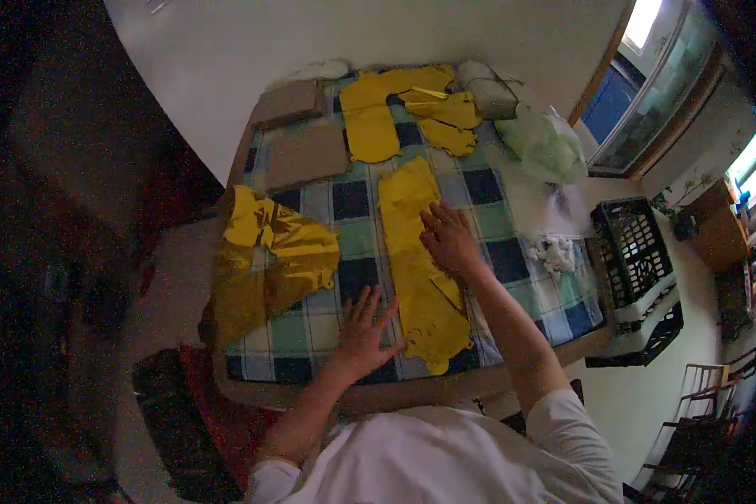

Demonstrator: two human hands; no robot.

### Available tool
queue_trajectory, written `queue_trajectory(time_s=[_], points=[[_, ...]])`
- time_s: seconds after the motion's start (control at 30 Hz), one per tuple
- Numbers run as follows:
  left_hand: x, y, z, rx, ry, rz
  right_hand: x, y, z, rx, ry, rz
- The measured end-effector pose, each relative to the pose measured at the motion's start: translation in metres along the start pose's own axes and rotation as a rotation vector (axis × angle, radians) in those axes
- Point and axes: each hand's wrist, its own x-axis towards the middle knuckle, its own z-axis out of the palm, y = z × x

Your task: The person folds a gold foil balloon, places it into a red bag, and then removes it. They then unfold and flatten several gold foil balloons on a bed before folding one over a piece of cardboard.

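A long, flat gold foil balloon (pixel 416 252), uninflated, lies lengthwise on the checked tablecloth (pixel 357 206) in front of me. My right hand (pixel 451 239) rests flat over its right edge, fingers stretched out. By its lower left edge, my left hand (pixel 365 336) lies with fingers spread, mostly on the cloth; its thumb reaches to the foil. A second gold foil piece (pixel 298 239), wrinkled and shiny, lies at the left and hangs over the table's edge. At the far side are more flat gold foil pieces (pixel 370 126), partly overlapping. Neither hand grasps anything.
Brown flat packages (pixel 307 155) lie at the back left. A wrapped bundle (pixel 487 88) and a pale green plastic bag (pixel 546 147) sit at the back right, with crumpled white material (pixel 554 252) nearer. Black plastic crates (pixel 634 252) stand beyond the right edge.
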Motion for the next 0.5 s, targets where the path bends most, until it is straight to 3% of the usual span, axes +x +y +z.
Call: queue_trajectory(time_s=[0.1,0.2,0.37,0.5], points=[[-0.011,-0.003,0.015,-0.034,0.008,0.199,0.000,0.003,0.006,0.008,0.011,-0.004],[-0.024,-0.001,0.030,0.085,-0.195,0.249,-0.003,0.007,0.010,0.038,0.054,-0.051],[-0.029,0.001,0.024,0.002,-0.053,0.272,-0.005,-0.004,-0.008,0.064,0.013,-0.046],[-0.027,0.003,0.023,-0.111,-0.037,0.211,-0.007,-0.001,-0.003,0.101,0.094,-0.063]])
